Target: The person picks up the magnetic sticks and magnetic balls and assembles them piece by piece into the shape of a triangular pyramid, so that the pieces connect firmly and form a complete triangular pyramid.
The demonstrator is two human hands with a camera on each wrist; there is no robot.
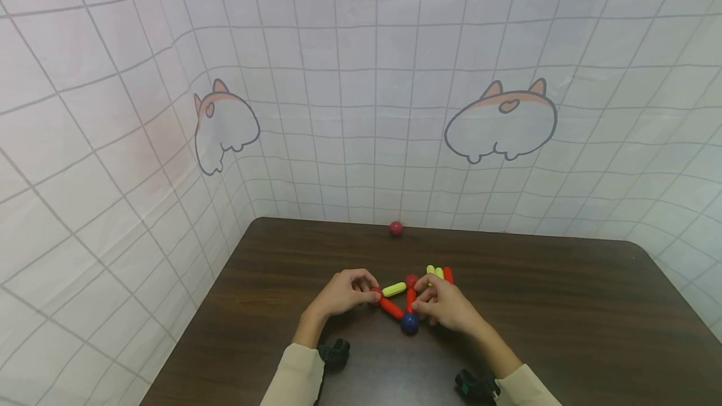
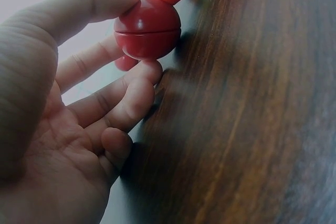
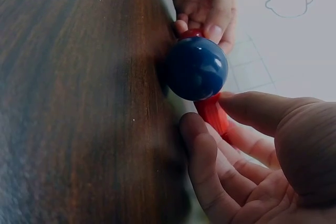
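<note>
A triangle of rods and balls lies on the table. Its corners are a blue ball (image 1: 410, 323), a far red ball (image 1: 411, 280) and a left red ball (image 2: 148, 27). My left hand (image 1: 345, 293) pinches that left ball between thumb and fingers, partly hiding it in the head view. On the right side, my right hand (image 1: 450, 307) holds the red rod (image 3: 212, 115) between the blue ball and the far red ball, thumb and fingers around it. A second red rod (image 1: 392, 309) joins the left ball to the blue one; a yellow-green rod (image 1: 394, 289) spans the far side.
Beyond my right hand lie loose yellow-green rods (image 1: 431, 269) and a red rod (image 1: 448, 275), partly covered by the fingers. Another red ball (image 1: 397, 228) sits at the far edge of the dark wooden table (image 1: 564, 306). A white grid-patterned curtain (image 1: 361, 111) hangs behind.
</note>
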